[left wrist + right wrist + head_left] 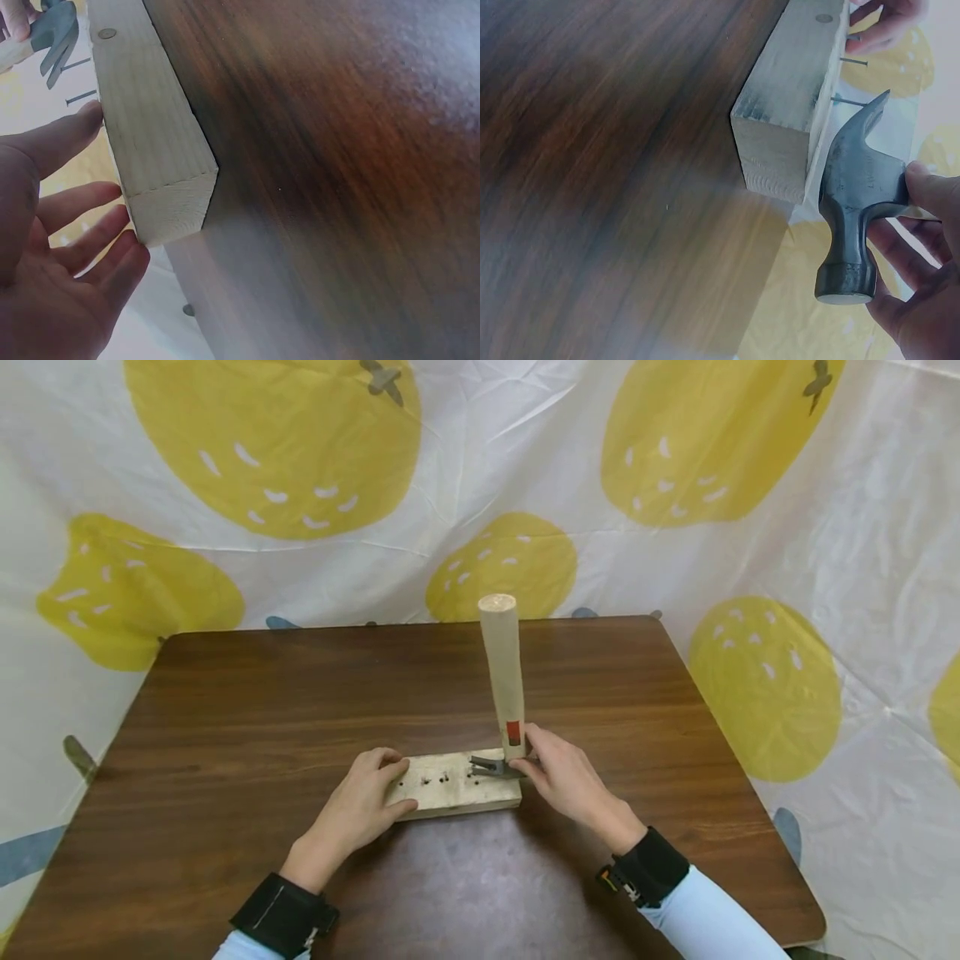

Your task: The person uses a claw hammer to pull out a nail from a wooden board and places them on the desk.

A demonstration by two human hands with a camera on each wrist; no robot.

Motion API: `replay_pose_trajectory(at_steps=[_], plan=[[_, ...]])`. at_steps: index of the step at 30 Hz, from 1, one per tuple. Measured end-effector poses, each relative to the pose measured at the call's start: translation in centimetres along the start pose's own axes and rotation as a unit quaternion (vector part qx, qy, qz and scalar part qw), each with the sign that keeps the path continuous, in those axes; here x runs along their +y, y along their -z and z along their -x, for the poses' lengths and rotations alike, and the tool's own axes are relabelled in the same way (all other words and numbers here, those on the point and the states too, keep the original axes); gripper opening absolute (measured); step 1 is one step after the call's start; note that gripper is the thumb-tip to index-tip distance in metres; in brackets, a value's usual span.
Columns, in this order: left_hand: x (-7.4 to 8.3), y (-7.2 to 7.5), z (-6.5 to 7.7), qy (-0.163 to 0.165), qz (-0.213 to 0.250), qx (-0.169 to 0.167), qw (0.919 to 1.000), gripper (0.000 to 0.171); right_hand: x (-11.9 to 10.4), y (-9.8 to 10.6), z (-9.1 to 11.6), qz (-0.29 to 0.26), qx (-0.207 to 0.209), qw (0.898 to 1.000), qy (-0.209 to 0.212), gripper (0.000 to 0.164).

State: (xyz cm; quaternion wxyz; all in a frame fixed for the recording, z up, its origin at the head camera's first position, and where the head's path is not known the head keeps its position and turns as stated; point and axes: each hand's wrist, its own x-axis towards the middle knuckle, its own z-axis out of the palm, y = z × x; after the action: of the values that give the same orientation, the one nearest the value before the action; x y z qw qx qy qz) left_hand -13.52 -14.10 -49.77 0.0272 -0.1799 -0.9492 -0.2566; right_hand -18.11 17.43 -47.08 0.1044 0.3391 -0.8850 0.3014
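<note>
A pale wooden block (450, 797) lies on the table, its top marked with several small dark holes and nails. My left hand (360, 806) holds the block's left end between thumb and fingers. My right hand (566, 777) grips a claw hammer (501, 668) low down by its head, with the wooden handle pointing up. In the right wrist view the dark hammer head (855, 180) has its claw beside a nail (851, 101); whether the claw touches it I cannot tell. Another nail (855, 61) stands out of the block close by.
The brown wooden table (300, 693) has rounded corners. Behind it and at the sides hangs a white cloth (480, 460) with yellow fruit prints. Both wrists wear black bands (651, 866).
</note>
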Motion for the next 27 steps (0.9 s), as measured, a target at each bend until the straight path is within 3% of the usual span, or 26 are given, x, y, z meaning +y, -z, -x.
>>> replay_pose_trajectory(at_steps=[13, 27], plan=[[0.0, 0.4, -0.1, 0.007, -0.007, -0.005, 0.9999, 0.060, 0.4, 0.5, 0.0, 0.033, -0.022, 0.999, -0.003, 0.032], [-0.1, 0.1, 0.0, 0.013, -0.016, -0.013, 0.9997, 0.061, -0.5, -0.5, -0.9, 0.023, -0.038, 0.999, -0.004, 0.029]])
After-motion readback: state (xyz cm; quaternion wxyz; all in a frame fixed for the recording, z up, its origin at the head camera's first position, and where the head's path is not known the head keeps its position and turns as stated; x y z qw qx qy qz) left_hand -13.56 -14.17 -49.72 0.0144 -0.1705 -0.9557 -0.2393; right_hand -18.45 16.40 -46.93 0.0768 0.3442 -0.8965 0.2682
